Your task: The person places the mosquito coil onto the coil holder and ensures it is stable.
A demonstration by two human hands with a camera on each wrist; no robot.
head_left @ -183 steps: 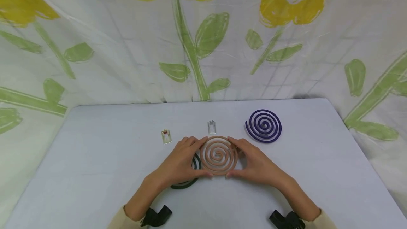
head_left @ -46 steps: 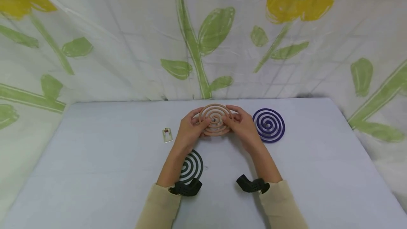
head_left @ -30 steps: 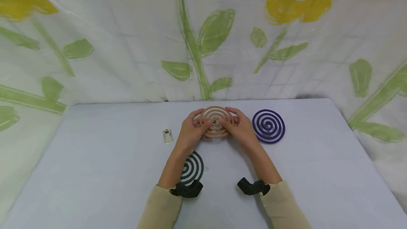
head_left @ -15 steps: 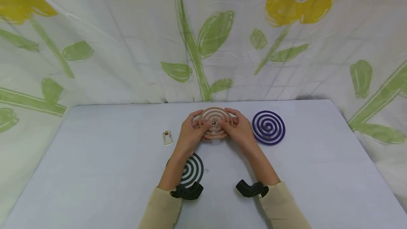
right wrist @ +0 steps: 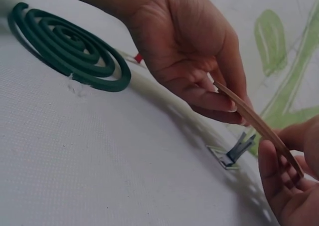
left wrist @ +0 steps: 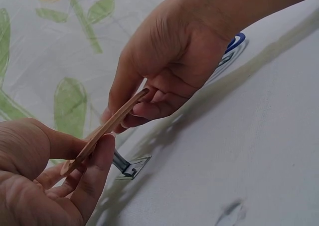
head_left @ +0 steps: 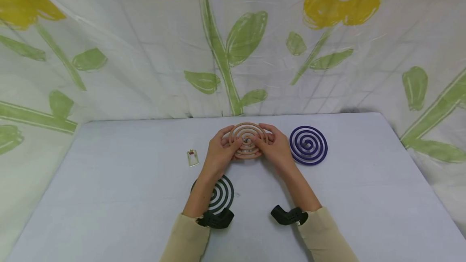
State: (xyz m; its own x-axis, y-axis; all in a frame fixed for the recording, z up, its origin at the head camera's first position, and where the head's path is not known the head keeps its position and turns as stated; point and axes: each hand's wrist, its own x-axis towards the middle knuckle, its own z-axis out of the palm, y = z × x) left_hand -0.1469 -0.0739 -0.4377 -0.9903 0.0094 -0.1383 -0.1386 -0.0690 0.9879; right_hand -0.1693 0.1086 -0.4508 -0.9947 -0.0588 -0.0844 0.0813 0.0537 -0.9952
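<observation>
Both hands hold a brown mosquito coil (head_left: 246, 136), a flat spiral, at the back middle of the table. My left hand (head_left: 219, 151) grips its left edge and my right hand (head_left: 276, 148) its right edge, with both thumbs on top near the centre. Edge-on in the wrist views, the coil (left wrist: 107, 128) is raised and tilted above the table. Under it stands a small silver metal coil stand (right wrist: 228, 157) with upright prongs. From the head, only a bit of metal shows through the spiral's middle; the rest of the stand is hidden.
A dark green coil (head_left: 231, 193) lies under the left forearm, partly covered. The purple coil (head_left: 308, 144) lies to the right of the right hand. A gold-coloured stand (head_left: 192, 158) with a red bit sits left of the left hand. Behind the table (head_left: 109, 173) hangs a flowered curtain (head_left: 153, 51).
Since the oldest frame, both hands have carried the brown coil back over the silver stand, and the thumbs have moved from its front edge onto its face. Over the last second, hardly anything moves.
</observation>
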